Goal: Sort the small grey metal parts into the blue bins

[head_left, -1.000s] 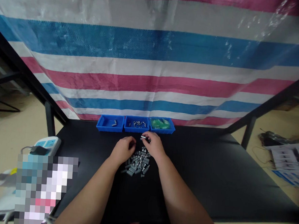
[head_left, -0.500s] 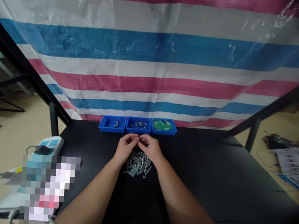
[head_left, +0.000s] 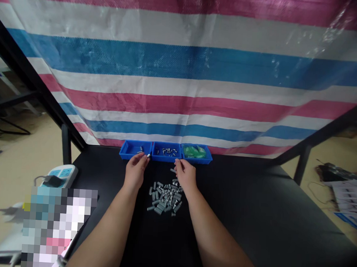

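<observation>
My left hand (head_left: 135,169) is closed on a small metal part (head_left: 148,156) at its fingertips, near the front edge of the left blue bin (head_left: 123,150). Grey cylinders lie in that bin. My right hand (head_left: 185,173) holds a grey cylinder (head_left: 173,170) that sticks out to the left of its fingers. The hands are apart. Between the forearms a pile of grey cylinders and silver screws (head_left: 165,197) lies on the black table (head_left: 240,218). Small screws (head_left: 169,152) are in the middle blue bin (head_left: 155,157).
The right blue bin (head_left: 209,158) holds green plastic bags (head_left: 194,151). A white power strip (head_left: 68,175) lies at the table's left edge, beside a pixelated area. Black frame bars and a striped sheet (head_left: 181,85) stand behind the table.
My hands, together before, have separated. The left moved left toward the left bin and the right moved slightly right. The metal part and the cylinder now show at their fingers.
</observation>
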Available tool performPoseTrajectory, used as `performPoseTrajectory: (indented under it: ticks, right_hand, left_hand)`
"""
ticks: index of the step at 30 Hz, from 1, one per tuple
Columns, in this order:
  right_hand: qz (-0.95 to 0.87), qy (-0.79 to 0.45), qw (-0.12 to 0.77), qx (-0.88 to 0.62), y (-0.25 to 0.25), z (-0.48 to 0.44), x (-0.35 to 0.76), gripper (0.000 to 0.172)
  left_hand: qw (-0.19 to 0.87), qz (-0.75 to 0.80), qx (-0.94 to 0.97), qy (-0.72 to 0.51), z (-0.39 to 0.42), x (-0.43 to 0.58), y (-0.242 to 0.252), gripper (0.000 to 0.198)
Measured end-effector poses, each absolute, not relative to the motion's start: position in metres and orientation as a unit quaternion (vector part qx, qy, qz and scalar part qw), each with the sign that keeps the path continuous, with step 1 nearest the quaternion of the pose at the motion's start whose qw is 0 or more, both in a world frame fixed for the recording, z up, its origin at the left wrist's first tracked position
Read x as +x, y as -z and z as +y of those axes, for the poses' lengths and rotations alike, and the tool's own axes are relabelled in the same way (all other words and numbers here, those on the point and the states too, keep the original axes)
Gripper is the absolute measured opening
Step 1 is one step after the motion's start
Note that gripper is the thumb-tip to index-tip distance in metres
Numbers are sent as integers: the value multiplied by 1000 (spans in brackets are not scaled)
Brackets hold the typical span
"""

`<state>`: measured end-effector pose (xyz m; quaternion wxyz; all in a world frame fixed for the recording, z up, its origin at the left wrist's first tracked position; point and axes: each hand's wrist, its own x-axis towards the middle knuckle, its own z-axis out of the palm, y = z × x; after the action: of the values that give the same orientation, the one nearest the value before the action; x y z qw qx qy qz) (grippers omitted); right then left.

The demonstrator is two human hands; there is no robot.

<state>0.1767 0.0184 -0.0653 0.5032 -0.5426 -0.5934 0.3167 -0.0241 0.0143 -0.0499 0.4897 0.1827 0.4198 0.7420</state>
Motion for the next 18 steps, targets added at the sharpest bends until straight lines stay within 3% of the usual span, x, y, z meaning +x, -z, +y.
performPoseTrajectory:
  ticks: [11, 18]
  right_hand:
    - [-479, -412, 594, -498, 58, 34, 160, 51]
    - [-590, -265, 541, -539, 61, 23, 180, 29]
  left_hand:
    - [475, 404, 126, -772, 17, -32, 46, 19]
    - [474, 395, 180, -767, 14, -30, 42, 31]
